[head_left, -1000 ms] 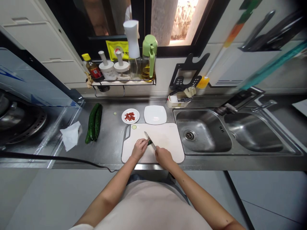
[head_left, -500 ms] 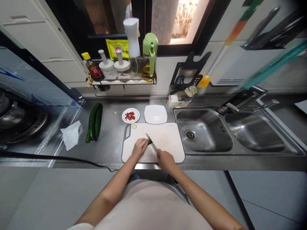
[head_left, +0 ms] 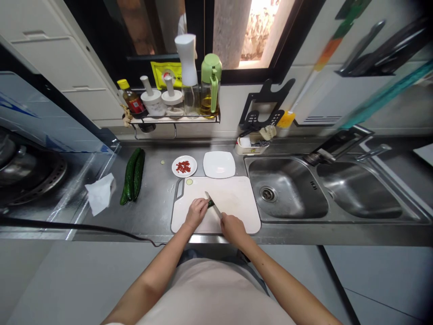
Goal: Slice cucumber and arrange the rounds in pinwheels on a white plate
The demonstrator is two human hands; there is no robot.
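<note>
On the white cutting board (head_left: 237, 198), my left hand (head_left: 196, 212) presses its fingertips on a small dark green piece of cucumber (head_left: 211, 203). My right hand (head_left: 233, 227) is wrapped round the handle of a knife (head_left: 216, 209), whose blade lies along the right side of that piece. A pale round slice (head_left: 189, 182) rests near the board's upper left corner. Behind the board stand a white plate (head_left: 183, 174) with chopped red pieces (head_left: 183, 167) and a bare square white plate (head_left: 219, 164).
Whole cucumbers (head_left: 134, 176) and a white tissue (head_left: 100, 194) lie on the counter at the left, near the stove (head_left: 30, 167). A double sink (head_left: 287, 185) is at the right. Above the counter, a rack (head_left: 176, 119) holds bottles and jars.
The view has tilted slightly, so the counter sits a little lower. Both hands keep nearly the same place on the board, with the knife still at the green piece.
</note>
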